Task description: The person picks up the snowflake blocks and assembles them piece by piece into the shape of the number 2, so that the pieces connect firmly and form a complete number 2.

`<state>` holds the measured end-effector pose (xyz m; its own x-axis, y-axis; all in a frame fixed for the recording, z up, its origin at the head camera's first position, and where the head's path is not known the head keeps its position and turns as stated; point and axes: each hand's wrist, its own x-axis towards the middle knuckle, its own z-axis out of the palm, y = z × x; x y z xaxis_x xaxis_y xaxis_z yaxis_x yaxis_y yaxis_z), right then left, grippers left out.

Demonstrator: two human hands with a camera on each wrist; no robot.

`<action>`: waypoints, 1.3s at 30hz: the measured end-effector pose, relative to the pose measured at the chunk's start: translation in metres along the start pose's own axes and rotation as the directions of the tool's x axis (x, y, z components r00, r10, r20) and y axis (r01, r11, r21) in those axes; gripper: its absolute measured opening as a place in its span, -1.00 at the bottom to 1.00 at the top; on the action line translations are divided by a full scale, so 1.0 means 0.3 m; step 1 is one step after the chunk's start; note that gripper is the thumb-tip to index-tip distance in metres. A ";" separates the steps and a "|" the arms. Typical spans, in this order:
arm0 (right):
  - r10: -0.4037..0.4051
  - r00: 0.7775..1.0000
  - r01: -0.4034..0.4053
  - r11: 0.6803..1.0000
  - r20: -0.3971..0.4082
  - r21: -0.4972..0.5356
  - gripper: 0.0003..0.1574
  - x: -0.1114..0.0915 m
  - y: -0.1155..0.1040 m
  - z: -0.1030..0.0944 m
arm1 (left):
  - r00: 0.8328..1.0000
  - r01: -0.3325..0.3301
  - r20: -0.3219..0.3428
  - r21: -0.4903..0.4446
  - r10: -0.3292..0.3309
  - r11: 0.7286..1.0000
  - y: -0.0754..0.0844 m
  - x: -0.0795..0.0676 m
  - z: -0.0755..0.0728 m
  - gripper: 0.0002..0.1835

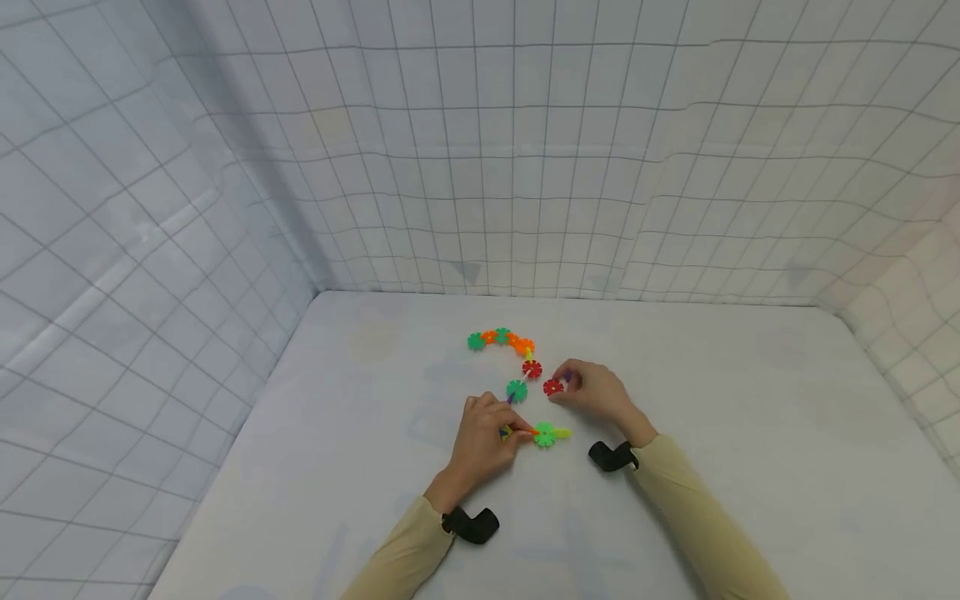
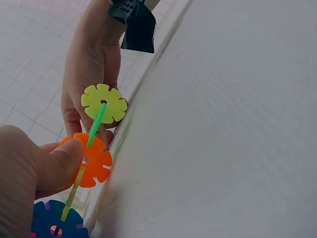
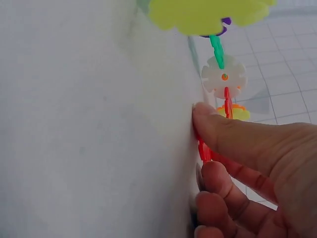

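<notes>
Notched flower-shaped plastic discs are slotted together into a curved chain, its far end a green disc (image 1: 476, 342). My left hand (image 1: 483, 437) pinches an orange disc (image 2: 99, 166) of this chain between thumb and finger. On one side of it, a yellow disc set edge-on joins a blue disc (image 2: 59, 220); on the other come a bright green disc (image 1: 545, 435) and a yellow disc (image 1: 562, 433). My right hand (image 1: 597, 393) holds a red disc (image 1: 552, 387) between thumb and fingertips, right of the chain's green disc (image 1: 517, 390). A purple piece (image 1: 567, 377) shows by its fingers.
The chain's far part lies on the white table (image 1: 375, 400), with another red disc (image 1: 532, 369) close left of my right hand. Grid-patterned white curtains (image 1: 510, 167) border the table. Black wrist cameras (image 1: 472, 527) sit below both hands.
</notes>
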<state>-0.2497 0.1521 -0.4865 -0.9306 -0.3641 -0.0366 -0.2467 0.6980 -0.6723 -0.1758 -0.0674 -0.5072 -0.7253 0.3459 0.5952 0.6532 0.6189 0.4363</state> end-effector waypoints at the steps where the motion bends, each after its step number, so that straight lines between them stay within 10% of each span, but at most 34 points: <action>1: 0.015 1.000 -0.015 1.000 0.002 0.002 -0.62 -0.001 -0.001 0.001 | 1.000 -0.003 -0.004 -0.001 0.003 1.000 0.001 0.000 0.000 -0.88; 14: 0.034 0.999 -0.031 0.967 -0.007 0.253 -0.80 -0.069 0.044 0.002 | 1.000 0.000 -0.005 0.019 0.000 1.000 -0.001 -0.007 0.000 -0.87; 32: 0.043 0.977 -0.178 0.710 0.210 0.682 -0.55 -0.218 0.097 -0.009 | 1.000 0.002 -0.012 0.020 -0.002 1.000 -0.004 -0.006 0.007 -0.87; 39: 0.040 0.978 -0.170 0.725 0.206 0.667 -0.62 -0.222 0.089 0.000 | 1.000 -0.002 -0.017 0.019 0.002 1.000 -0.001 -0.005 0.002 -0.87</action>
<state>-0.1943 0.1950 -0.5021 -0.8641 -0.4551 -0.2151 0.1599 0.1570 -0.9746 -0.1750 -0.0679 -0.5087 -0.7200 0.3354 0.6075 0.6504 0.6316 0.4221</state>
